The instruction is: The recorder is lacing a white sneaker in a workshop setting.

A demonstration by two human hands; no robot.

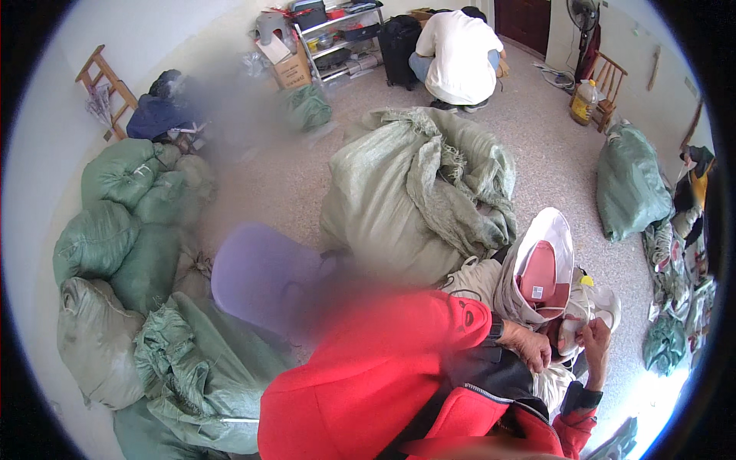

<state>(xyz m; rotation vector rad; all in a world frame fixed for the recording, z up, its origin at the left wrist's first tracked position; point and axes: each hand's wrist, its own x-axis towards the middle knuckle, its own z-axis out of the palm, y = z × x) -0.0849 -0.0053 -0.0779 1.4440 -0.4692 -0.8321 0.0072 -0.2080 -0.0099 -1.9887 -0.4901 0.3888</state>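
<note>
My left hand [530, 345] and my right hand [595, 339] meet at the lower right, both closed on a small pale, pinkish item [569, 332]; I cannot tell what kind of thing it is. Just above them a white bag [553, 226] gapes open, with a pink shoe-like piece [540, 272] inside it. A white shoe [607, 304] lies beside the bag, next to my right hand. My red jacket sleeves fill the lower middle and hide what lies under my arms.
A big pale-green woven sack [414, 192] lies open ahead. More green sacks [123, 230] are piled along the left wall. A purple seat [261, 272] stands near me. A person in a white shirt [460, 50] crouches by a shelf [337, 34]. Another green sack [630, 180] and clothes lie at the right.
</note>
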